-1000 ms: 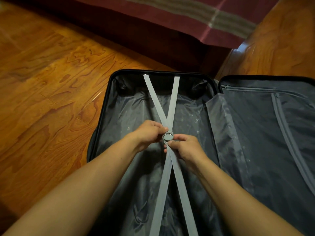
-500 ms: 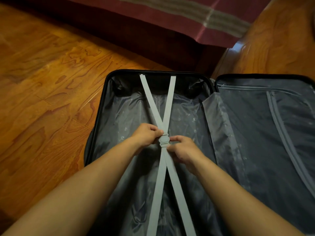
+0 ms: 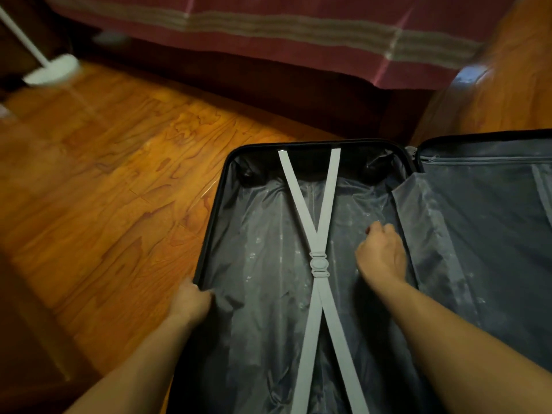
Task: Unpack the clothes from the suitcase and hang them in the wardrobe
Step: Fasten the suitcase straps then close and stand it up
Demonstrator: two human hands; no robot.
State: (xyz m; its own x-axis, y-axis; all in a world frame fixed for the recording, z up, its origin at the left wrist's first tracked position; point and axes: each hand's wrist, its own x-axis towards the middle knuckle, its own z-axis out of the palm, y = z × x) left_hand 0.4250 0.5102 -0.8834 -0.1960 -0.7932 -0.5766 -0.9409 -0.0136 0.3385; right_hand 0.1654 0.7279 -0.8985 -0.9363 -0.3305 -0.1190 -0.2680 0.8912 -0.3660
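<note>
A black suitcase [image 3: 219, 201] lies open on the wooden floor. Its left half is lined in grey, and two pale grey straps cross over it, joined by a round buckle [image 3: 319, 263]. I see no clothes in this half. The right half [image 3: 490, 222] is covered by a zipped grey divider. My left hand [image 3: 191, 304] grips the suitcase's left rim, fingers curled over the edge. My right hand [image 3: 382, 256] hovers over the lining to the right of the buckle, fingers loosely curled and holding nothing, close to the edge of the divider flap [image 3: 418, 201].
A bed with a maroon striped cover [image 3: 268, 28] runs along the far side. A white stand base [image 3: 50, 71] sits on the floor at the far left. Wooden furniture [image 3: 501, 94] rises at the far right. Wooden floor [image 3: 104, 174] spreads to the left.
Both hands have let go of the buckle, which now lies fastened. My left hand moved to the suitcase's left rim, my right hand toward the divider. The view tilted up.
</note>
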